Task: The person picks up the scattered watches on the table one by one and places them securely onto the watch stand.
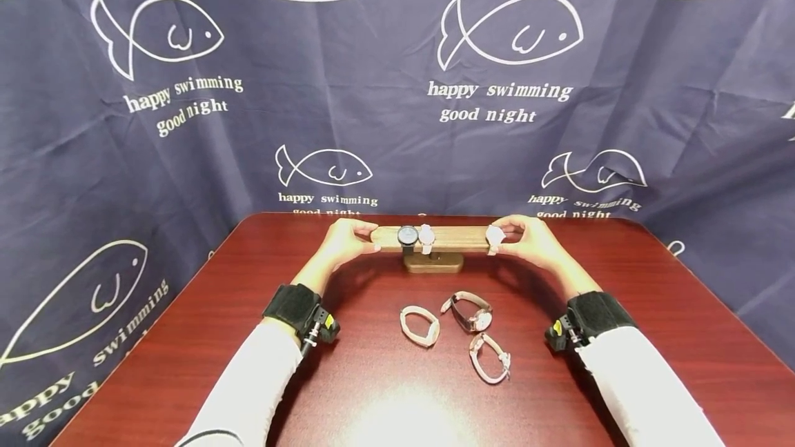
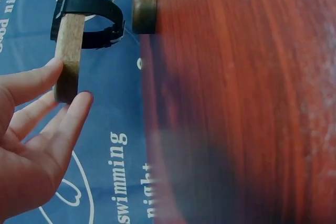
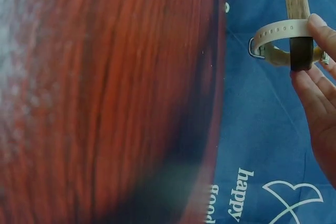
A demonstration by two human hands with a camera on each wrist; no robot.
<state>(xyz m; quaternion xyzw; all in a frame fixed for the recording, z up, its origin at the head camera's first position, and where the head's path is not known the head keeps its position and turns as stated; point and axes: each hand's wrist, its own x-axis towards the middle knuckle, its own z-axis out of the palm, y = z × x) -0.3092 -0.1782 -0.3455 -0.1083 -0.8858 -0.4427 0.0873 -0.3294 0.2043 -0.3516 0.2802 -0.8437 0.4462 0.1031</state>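
Observation:
A wooden watch stand with a long crossbar (image 1: 459,239) stands near the table's back edge on a small base (image 1: 433,266). My left hand (image 1: 344,240) pinches the bar's left end, thumb and fingers on either side of it. Beside that end, a black-strapped watch (image 2: 92,4) and a pale watch (image 1: 426,236) loop around the bar. At the other end my right hand (image 1: 531,240) holds a white-strapped watch (image 3: 286,27) that encircles the bar. One right fingertip lies on its strap, while other fingers are under the bar's tip.
Three more watches lie on the red-brown table in front of the stand: a beige one (image 1: 420,326), a brown-strapped one (image 1: 478,321) and a pale one (image 1: 490,359). A blue fish-print curtain (image 1: 397,88) hangs right behind the table.

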